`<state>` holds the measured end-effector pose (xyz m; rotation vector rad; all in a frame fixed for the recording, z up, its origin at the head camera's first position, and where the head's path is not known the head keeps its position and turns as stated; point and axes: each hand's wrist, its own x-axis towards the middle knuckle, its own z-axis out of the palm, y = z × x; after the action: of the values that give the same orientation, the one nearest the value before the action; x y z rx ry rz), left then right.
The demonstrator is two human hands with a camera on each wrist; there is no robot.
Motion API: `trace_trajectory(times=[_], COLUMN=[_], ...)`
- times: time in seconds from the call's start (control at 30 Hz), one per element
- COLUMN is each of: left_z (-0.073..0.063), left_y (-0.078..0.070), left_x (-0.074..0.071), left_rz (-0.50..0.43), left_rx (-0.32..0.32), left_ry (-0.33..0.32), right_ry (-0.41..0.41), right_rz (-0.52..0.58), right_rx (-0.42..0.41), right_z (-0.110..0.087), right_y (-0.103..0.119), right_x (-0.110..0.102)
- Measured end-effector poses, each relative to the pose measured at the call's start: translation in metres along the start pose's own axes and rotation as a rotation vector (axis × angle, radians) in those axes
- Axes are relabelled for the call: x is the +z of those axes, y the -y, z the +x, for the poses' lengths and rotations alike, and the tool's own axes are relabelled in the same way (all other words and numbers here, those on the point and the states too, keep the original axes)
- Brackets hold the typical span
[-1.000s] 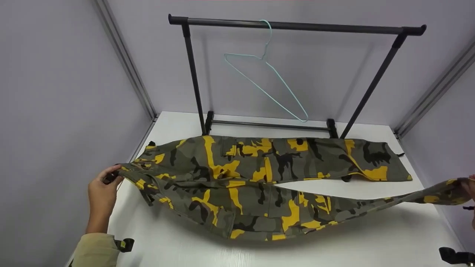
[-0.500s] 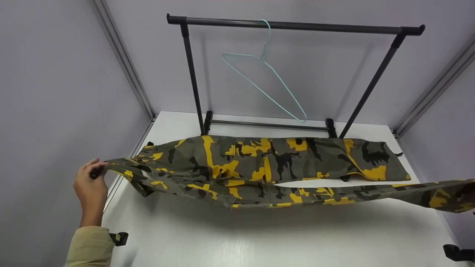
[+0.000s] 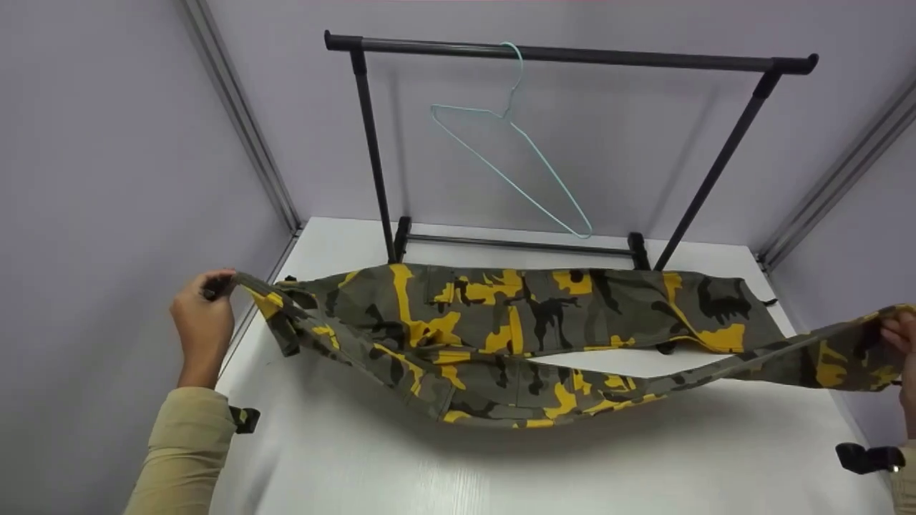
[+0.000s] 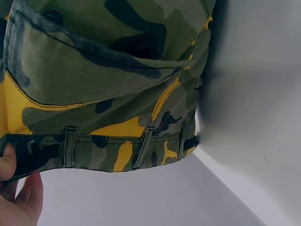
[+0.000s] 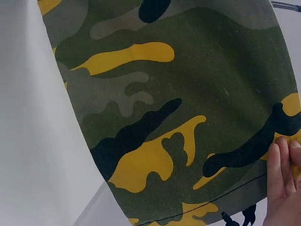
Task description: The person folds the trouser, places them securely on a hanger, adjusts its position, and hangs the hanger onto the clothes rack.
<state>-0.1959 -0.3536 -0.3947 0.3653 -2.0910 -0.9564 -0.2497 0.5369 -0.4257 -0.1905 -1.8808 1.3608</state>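
A pair of camouflage trousers (image 3: 486,386) in green, grey, black and yellow stretches across the white table. My left hand (image 3: 204,307) pinches the waistband (image 4: 106,153) at the left, raised above the table; belt loops and a pocket show in the left wrist view. At the far right, my right hand (image 3: 903,340) grips the hem of the near leg, fingers laid on the cloth (image 5: 188,94) in the right wrist view. Between both hands the near leg sags in a curve. The far leg (image 3: 572,307) lies flat behind it.
Behind the trousers stands a black clothes rack (image 3: 572,54), with a light blue wire hanger (image 3: 547,161) hooked on its top bar. Pale walls (image 3: 107,179) close in the left, right and back of the white table (image 3: 458,472).
The near leg was drawn up taut half a second ago, and now sags again toward the front. My left hand has moved up and right; my right hand has come back into view, higher.
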Motion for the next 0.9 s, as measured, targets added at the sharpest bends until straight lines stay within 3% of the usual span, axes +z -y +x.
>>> trace_trajectory(times=[0.13, 0.3, 0.37, 0.5, 0.63, 0.8, 0.87, 0.9], left_z=[0.008, 0.024, 0.032, 0.046, 0.055, 0.065, 0.067, 0.068], left_y=[-0.003, 0.002, 0.003, 0.0, -0.004, -0.001, 0.005, 0.008], left_x=[0.005, 0.014, 0.021, 0.037, 0.05, 0.055, 0.054, 0.054], left_rz=[0.009, -0.005, -0.024, -0.042, -0.025, -0.024, -0.02, -0.016], left_rx=[-0.013, -0.041, -0.051, -0.102, -0.161, -0.239, -0.282, -0.301], left_ry=[0.034, 0.038, 0.037, 0.094, 0.166, 0.178, 0.164, 0.154], right_ry=[-0.004, 0.027, 0.044, 0.064, 0.077, 0.048, 0.011, 0.002], right_rz=[-0.113, -0.112, -0.068, -0.105, -0.291, -0.341, -0.256, -0.267], right_rx=[0.074, 0.051, 0.084, 0.22, 0.291, 0.347, 0.325, 0.32], right_z=[0.018, 0.051, 0.06, 0.059, 0.052, 0.056, 0.058, 0.057], right_y=[-0.02, -0.057, -0.053, -0.007, 0.029, 0.029, 0.016, 0.012], right_x=[0.001, -0.001, 0.005, 0.026, 0.044, 0.052, 0.053, 0.055])
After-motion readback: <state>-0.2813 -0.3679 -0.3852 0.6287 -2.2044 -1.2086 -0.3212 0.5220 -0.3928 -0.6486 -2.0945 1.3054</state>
